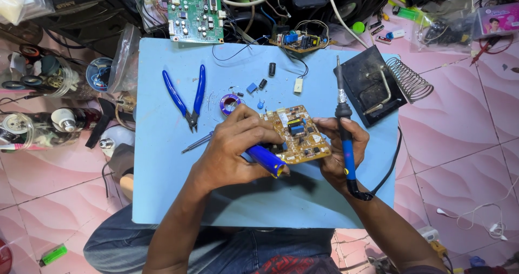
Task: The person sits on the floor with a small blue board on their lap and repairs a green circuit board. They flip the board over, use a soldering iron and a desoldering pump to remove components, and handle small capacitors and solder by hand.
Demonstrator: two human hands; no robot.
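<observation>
My left hand [238, 144] grips a blue cylinder tool with a yellow end [267, 160], probably a desoldering pump, lying across the near edge of a small tan circuit board [300, 133]. My right hand [338, 149] steadies the board's right side and also holds a blue-handled soldering iron [343, 117], its tip pointing away from me. The board rests tilted on a light blue work board [162, 171].
Blue-handled cutters [189, 98], a purple wire coil [230, 103] and loose capacitors lie behind my hands. A black soldering stand with a spring holder [384, 82] sits right. A green circuit board [194, 11], another small board [300, 38], jars and clutter ring the pink tiled floor.
</observation>
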